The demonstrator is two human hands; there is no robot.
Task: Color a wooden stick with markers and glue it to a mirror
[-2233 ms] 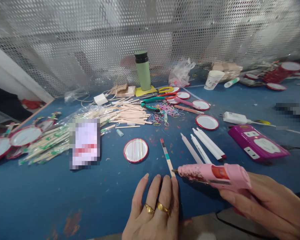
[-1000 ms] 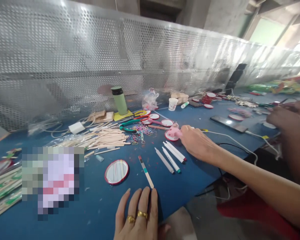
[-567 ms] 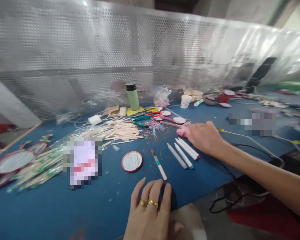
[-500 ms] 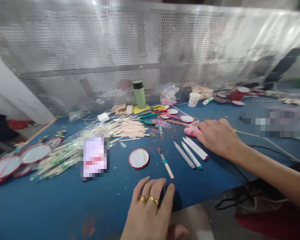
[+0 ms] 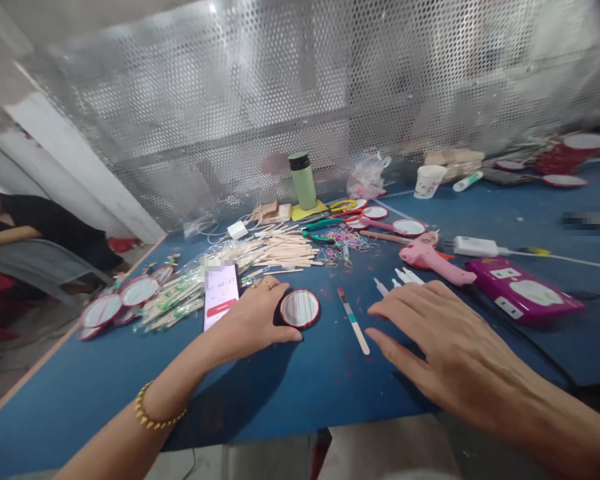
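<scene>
Left hand, thumb and fingers parted, cups beside a striped disc, contact unclear; right hand, spread and empty, flanks a stick already colour-banded, near end bare.

Light even, moderately bright; you get pale glare across the perforated metal panel. Soft shadow on the counter beneath your left hand and forearm. Slight softness overall, wide-angle stretch toward your frame edges, upper-right corner darkened.
</scene>
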